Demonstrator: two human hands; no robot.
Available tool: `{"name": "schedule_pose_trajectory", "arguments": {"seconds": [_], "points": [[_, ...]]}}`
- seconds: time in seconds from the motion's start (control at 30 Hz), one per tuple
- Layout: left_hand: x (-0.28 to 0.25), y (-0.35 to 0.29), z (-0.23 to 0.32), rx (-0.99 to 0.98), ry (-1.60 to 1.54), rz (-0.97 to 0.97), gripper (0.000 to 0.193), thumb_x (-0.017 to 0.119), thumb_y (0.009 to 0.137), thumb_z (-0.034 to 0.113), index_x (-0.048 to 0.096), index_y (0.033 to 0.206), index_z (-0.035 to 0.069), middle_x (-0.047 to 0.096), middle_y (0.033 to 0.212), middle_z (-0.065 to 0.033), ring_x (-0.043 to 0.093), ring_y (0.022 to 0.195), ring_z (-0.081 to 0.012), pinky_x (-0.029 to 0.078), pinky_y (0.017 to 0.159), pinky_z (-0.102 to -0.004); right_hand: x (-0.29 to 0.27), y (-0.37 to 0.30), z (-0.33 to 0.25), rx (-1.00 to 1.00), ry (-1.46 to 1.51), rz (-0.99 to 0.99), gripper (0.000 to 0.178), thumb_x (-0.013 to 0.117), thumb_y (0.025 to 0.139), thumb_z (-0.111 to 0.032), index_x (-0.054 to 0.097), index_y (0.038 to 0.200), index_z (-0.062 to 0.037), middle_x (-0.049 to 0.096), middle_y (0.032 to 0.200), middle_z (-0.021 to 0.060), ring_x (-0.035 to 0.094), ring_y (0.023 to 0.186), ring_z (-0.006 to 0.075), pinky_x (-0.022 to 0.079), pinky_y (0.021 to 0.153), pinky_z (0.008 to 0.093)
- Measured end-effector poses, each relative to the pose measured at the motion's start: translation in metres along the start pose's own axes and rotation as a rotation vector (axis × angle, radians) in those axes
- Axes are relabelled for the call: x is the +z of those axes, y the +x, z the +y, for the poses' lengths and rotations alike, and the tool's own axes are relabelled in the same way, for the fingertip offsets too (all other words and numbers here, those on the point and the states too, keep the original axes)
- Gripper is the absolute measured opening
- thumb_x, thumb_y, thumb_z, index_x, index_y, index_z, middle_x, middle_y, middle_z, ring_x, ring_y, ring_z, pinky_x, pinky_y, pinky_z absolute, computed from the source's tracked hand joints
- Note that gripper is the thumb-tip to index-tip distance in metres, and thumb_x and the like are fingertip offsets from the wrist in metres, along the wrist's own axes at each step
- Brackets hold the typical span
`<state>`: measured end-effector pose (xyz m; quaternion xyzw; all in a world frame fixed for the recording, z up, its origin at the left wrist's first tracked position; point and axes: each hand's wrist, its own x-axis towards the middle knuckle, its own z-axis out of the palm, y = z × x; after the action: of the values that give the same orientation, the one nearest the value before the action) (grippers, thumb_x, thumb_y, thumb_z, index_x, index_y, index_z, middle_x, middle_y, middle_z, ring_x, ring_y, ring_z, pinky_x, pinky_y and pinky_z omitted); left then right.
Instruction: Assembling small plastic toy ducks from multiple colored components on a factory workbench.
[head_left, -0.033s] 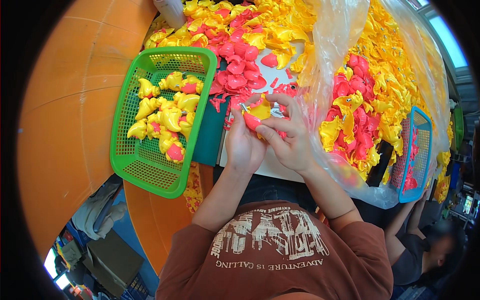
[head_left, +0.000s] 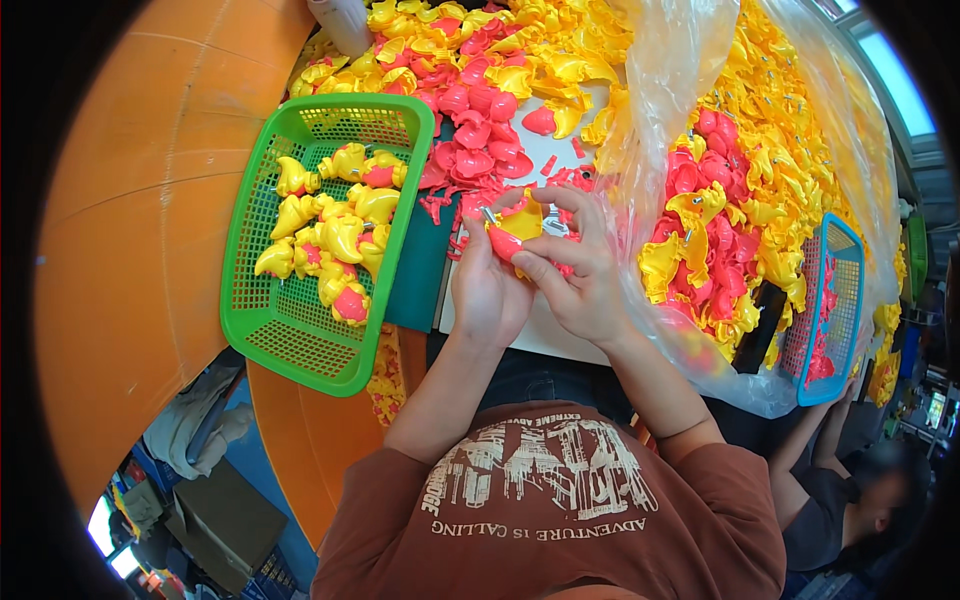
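In front of me, both hands grip a half-built yellow and pink plastic toy figure (head_left: 508,238), with a small metal pin sticking out at its upper left. My left hand (head_left: 490,290) is closed around its lower left side. Thumb and fingers of my right hand (head_left: 580,270) pinch it from the right. The yellow piece's hollow inner side faces up; the fingers partly hide the rest. Loose pink shell pieces (head_left: 478,140) lie just beyond my hands, beside small pink parts (head_left: 440,207). To the left, several assembled yellow and pink figures (head_left: 340,235) lie in a green basket (head_left: 236,290).
Clear plastic sheeting (head_left: 645,130) runs along a large heap of yellow parts (head_left: 780,150) on the right. A blue basket (head_left: 850,310) with pink pieces stands at the far right, near another person's arms (head_left: 815,430). A pale bottle (head_left: 343,25) stands at the back left.
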<state>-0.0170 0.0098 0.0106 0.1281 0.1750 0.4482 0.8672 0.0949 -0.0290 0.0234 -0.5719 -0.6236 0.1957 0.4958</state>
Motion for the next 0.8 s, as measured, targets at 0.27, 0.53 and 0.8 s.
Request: {"name": "schedule_pose_trajectory", "arguments": {"seconds": [0.27, 0.53, 0.8], "points": [[-0.001, 0.000, -0.002, -0.053, -0.032, 0.009, 0.055, 0.016, 0.098, 0.045, 0.037, 0.131, 0.007, 0.045, 0.127, -0.0115, 0.046, 0.116, -0.0228, 0.037, 0.098, -0.0372, 0.000, -0.001, -0.005, -0.031, -0.028, 0.026, 0.011, 0.070, 0.070, -0.010, 0.071, 0.081, -0.0076, 0.052, 0.116, 0.0138, 0.039, 0.118, 0.0356, 0.026, 0.103, 0.0484], [-0.034, 0.006, -0.014, -0.035, 0.040, 0.167, 0.062, 0.026, 0.095, 0.052, 0.035, 0.131, 0.003, 0.048, 0.122, -0.0135, 0.047, 0.113, -0.0245, 0.041, 0.096, -0.0373, 0.029, 0.005, -0.019, -0.124, -0.332, 0.229, 0.046, 0.073, 0.067, -0.014, 0.060, 0.110, -0.0096, 0.049, 0.123, 0.0136, 0.038, 0.119, 0.0390, 0.029, 0.099, 0.0470], [-0.049, 0.031, -0.011, -0.051, -0.059, 0.069, 0.058, 0.032, 0.094, 0.052, 0.045, 0.122, 0.003, 0.056, 0.114, -0.0153, 0.055, 0.080, -0.0216, 0.045, 0.065, -0.0296, 0.104, 0.010, -0.047, -0.403, -0.570, -0.377, 0.060, 0.065, 0.068, -0.043, 0.055, 0.118, -0.0122, 0.049, 0.129, 0.0066, 0.038, 0.126, 0.0262, 0.026, 0.101, 0.0583]]}}
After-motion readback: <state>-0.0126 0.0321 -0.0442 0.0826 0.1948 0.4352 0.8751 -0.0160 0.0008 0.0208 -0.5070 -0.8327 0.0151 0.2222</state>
